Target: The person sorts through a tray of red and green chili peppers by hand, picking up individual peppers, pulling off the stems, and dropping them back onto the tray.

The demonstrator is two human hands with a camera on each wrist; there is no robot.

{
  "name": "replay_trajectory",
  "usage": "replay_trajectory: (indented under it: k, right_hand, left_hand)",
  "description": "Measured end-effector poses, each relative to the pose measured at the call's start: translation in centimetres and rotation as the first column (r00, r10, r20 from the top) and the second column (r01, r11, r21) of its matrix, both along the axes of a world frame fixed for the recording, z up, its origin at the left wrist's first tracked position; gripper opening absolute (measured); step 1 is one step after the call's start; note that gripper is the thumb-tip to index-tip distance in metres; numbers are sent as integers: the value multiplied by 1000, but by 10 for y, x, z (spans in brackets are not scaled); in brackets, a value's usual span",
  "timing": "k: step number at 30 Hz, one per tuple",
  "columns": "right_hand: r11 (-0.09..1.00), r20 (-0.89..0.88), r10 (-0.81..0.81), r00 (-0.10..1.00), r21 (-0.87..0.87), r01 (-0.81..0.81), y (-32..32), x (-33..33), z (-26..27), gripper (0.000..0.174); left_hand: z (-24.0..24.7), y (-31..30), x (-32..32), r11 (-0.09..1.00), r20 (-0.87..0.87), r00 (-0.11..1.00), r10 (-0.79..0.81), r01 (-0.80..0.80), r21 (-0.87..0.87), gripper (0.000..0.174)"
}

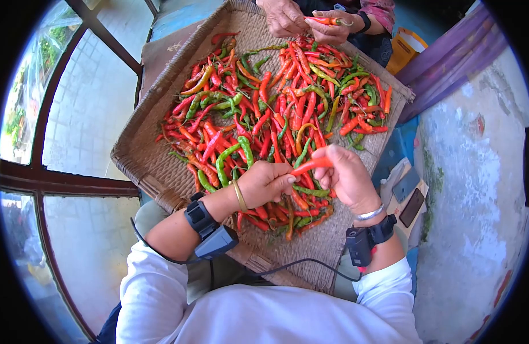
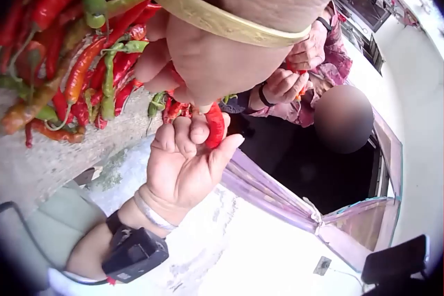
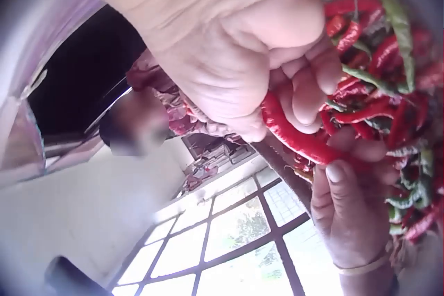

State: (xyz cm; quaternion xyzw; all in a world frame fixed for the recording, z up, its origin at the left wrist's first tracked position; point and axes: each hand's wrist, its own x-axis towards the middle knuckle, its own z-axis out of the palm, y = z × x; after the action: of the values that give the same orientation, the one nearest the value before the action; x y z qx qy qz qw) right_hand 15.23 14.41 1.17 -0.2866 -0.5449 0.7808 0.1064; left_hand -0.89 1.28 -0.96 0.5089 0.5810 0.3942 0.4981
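A red chili pepper [image 1: 310,165] is stretched between both hands, above a heap of chili peppers [image 1: 281,123]. My left hand [image 1: 265,184] pinches one end of it between thumb and fingers. The other end lies in my right hand [image 1: 349,179], held by its curled fingers. In the right wrist view the pepper's smooth, slightly bent body [image 3: 298,136] shows between the two hands, and the left thumb [image 3: 336,172] presses on its lower end. The left fingers hide that tip, so its stem does not show.
A large woven tray [image 1: 147,135] bears the red, green and orange peppers. Across it, another person's hands [image 1: 284,17] hold a red pepper [image 1: 328,20]. Two phones [image 1: 412,207] lie at the right beside a rough wall [image 1: 476,189]. A framed window [image 1: 84,109] stands left.
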Motion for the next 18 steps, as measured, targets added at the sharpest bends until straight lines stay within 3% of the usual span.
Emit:
replay_trajectory:
  k: [1,2,4,6,7,8,9,10,11,12,13,14,15,16,18]
  right_hand:
    - [979,-115,-111,987,-183,89,2,-1,-2,33]
    - [918,-205,-237,950,-367,150,4,-2,-6,36]
    - [926,-192,-274,943,-318,204,10,-3,-13,40]
    - [961,19,-277,961,-2,277,13,-6,-17,39]
    - [973,104,-192,976,148,176,11,-12,-19,29]
    - [973,104,-192,976,148,176,8,-15,-30,29]
    - [769,111,-89,990,639,-3,5,-18,-46,24]
    - [319,170,-3,986,934,-160,-1,-23,-52,19]
    - [212,208,1,978,956,-204,-10,-23,-54,14]
    - [213,208,2,978,956,-204,-14,-23,-53,14]
    - [100,323,-4,947,942,-321,-16,-23,-54,12]
    - [-13,432,-23,902,902,-432,-18,-24,-54,9]
    - [-47,419,-28,908,906,-420,-18,-26,-54,8]
    - [-48,422,-24,906,905,-422,-17,-27,-53,8]
    - [-63,418,-20,908,906,-418,-14,-30,-51,8]
  left_hand:
    - [3,-1,0,988,204,977,65,-34,-153,21]
    - [7,-1,-2,988,205,977,64,-33,-153,21]
    - [14,2,-8,966,359,913,196,-118,-228,23]
    - [18,10,-19,957,250,929,273,-235,-170,22]
    - [30,13,-26,948,332,889,315,-309,-74,21]
    - [29,17,-37,916,562,767,309,-399,42,37]
    - [34,23,-39,799,726,580,369,-597,70,45]
    - [32,25,-52,753,796,501,339,-652,90,50]
    - [30,22,-57,720,793,462,398,-693,42,46]
    - [27,21,-60,683,786,419,455,-731,-6,43]
    - [23,20,-60,681,786,417,456,-732,-8,43]
    - [17,18,-57,755,632,539,557,-646,-114,38]
    - [9,15,-53,792,452,657,603,-561,-241,34]
    - [3,13,-48,872,508,710,488,-422,-248,26]
    - [-2,8,-32,916,457,798,392,-292,-276,26]
